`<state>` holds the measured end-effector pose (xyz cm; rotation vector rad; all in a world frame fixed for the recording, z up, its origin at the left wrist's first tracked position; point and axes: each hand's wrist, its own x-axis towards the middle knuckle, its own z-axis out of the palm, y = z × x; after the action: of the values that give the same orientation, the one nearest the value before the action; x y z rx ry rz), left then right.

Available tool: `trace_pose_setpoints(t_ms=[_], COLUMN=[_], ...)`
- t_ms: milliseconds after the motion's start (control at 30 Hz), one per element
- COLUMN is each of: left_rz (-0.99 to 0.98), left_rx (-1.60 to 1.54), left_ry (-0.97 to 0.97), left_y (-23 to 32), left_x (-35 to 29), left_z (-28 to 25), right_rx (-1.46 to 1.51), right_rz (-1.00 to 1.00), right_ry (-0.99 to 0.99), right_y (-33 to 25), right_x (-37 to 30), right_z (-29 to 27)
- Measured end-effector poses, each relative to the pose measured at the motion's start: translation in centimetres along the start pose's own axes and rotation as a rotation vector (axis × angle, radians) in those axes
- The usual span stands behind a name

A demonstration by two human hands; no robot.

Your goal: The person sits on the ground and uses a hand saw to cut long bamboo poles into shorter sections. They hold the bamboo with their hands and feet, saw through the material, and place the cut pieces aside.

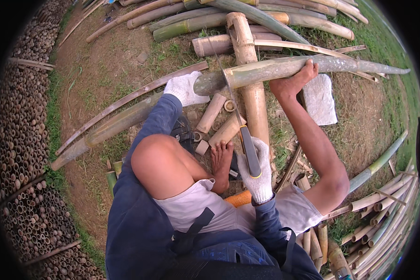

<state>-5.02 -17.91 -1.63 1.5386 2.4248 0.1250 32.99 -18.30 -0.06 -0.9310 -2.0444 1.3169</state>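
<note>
At far left: stacked bamboo sections (21, 135), cut ends showing. Next: left hand (185, 88), white-gloved, clasped over a long green bamboo pole (270, 71), itself lying across a tan bamboo piece (255, 105). Saw (248, 143), blade crossing the pole. Right hand (260, 175), gloved, wrapped round the saw's handle. Bare foot (301, 77), on the pole. Pale flat stone (320, 100), beside the leg.

The saw blade (227, 81) is metal, its handle (250, 151) matt and plastic-looking; the bamboo pole (266, 71) is smooth, the gloves (262, 181) knitted cloth, the stone slab (320, 99) rough.
</note>
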Motion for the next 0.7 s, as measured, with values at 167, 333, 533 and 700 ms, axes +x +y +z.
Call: trace_pose_setpoints(t_ms=[167,333,533,700], left_rz=[-0.008,0.012,-0.076,-0.028], left_rx=[0.009,0.045,0.031,0.084], left_ry=[0.015,0.065,-0.052,-0.018], left_y=[0.0,-0.2,0.6,-0.1], left_x=[0.3,0.4,0.7,0.6], left_z=[0.6,0.9,0.2,0.9], right_rx=[-0.129,-0.079,0.079,-0.004], right_rz=[0.175,0.052,-0.182,0.090], right_ry=[-0.066,0.005,0.067,-0.057], right_y=[-6.6,-5.6,1.0,-2.1], right_x=[-9.8,-2.5,7.7,-6.4], right_z=[-6.8,-4.7,3.1,-4.0])
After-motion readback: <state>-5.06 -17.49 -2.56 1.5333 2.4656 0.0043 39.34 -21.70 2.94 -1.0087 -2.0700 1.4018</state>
